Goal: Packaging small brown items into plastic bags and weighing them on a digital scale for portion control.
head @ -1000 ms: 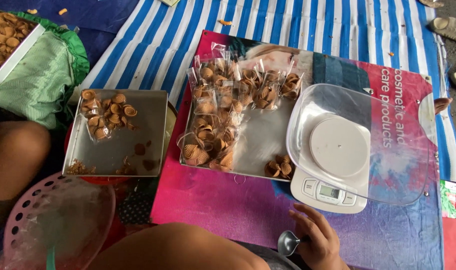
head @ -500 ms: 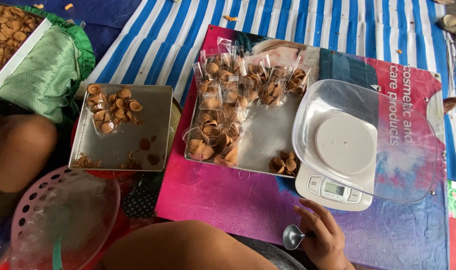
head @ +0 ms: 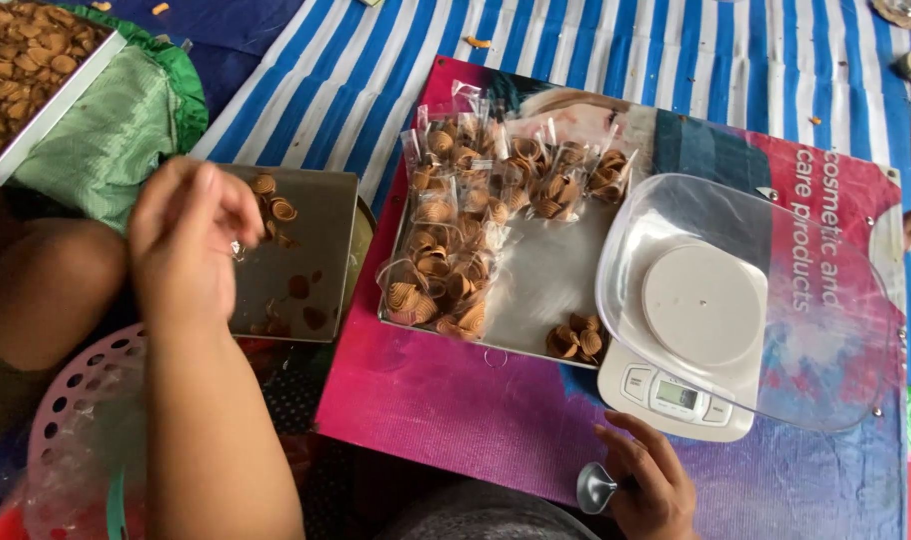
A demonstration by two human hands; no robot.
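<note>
My left hand point(head: 181, 240) hovers over a small metal tray point(head: 321, 245) that holds a few brown curled snacks point(head: 274, 205). Its fingers are bent and blurred, with something small and shiny at the fingertips. My right hand point(head: 661, 490) rests low on the pink sheet point(head: 446, 420), closed around a small metal spoon point(head: 594, 488). A larger metal tray point(head: 551, 285) carries several clear packets of the snacks point(head: 451, 250) and a small loose pile point(head: 576, 342). Right of it stands a white kitchen scale point(head: 676, 395) with a clear plastic bowl point(head: 836, 330) on top.
A box of loose brown snacks point(head: 21, 55) sits at the top left beside a green mesh bag point(head: 116, 125). A pink perforated basket point(head: 61, 440) lies at the bottom left. Everything rests on a blue-and-white striped mat point(head: 676, 60).
My left arm has come into view and reached over the small tray, covering the snack packet seen there before. My right hand stays low with the spoon.
</note>
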